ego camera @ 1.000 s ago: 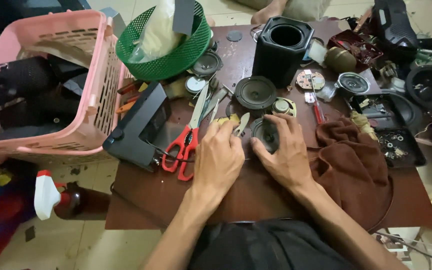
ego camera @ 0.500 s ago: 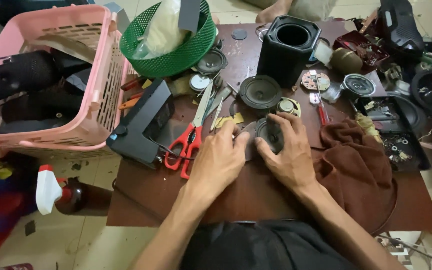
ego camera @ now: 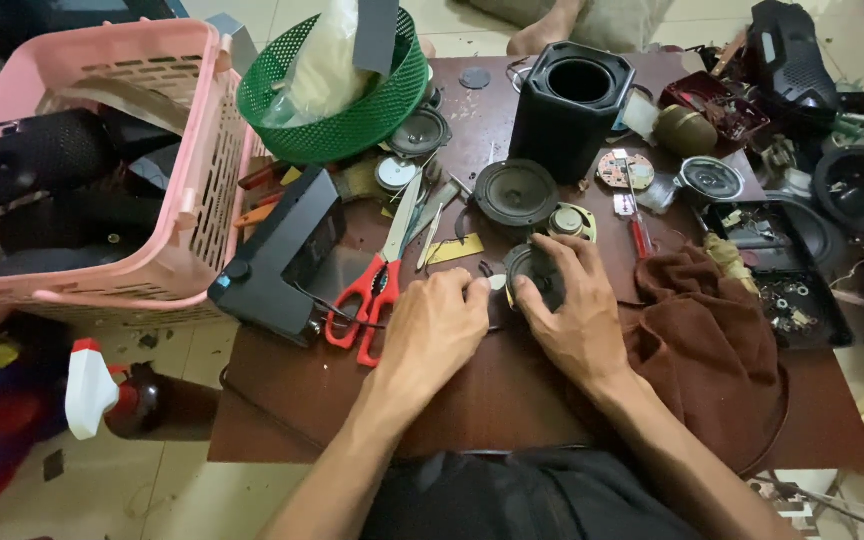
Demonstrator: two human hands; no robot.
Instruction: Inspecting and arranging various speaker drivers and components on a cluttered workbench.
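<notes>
Both hands grip a small round speaker [ego camera: 535,275] on the brown table [ego camera: 472,400]. The left hand [ego camera: 439,330] pinches its edge; the right hand [ego camera: 577,315] wraps around it. Best to hold it flat and press gently, clear of the red scissors [ego camera: 370,292].

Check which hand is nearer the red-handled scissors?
Left. The left hand lies just right of the red-handled scissors, almost touching the handles. The right hand sits farther right, on the small round speaker, with the left hand between it and the scissors.

Matt wooden table [ego camera: 512,400], rumpled brown cloth [ego camera: 712,340], glossy red-handled scissors [ego camera: 377,285].
</notes>
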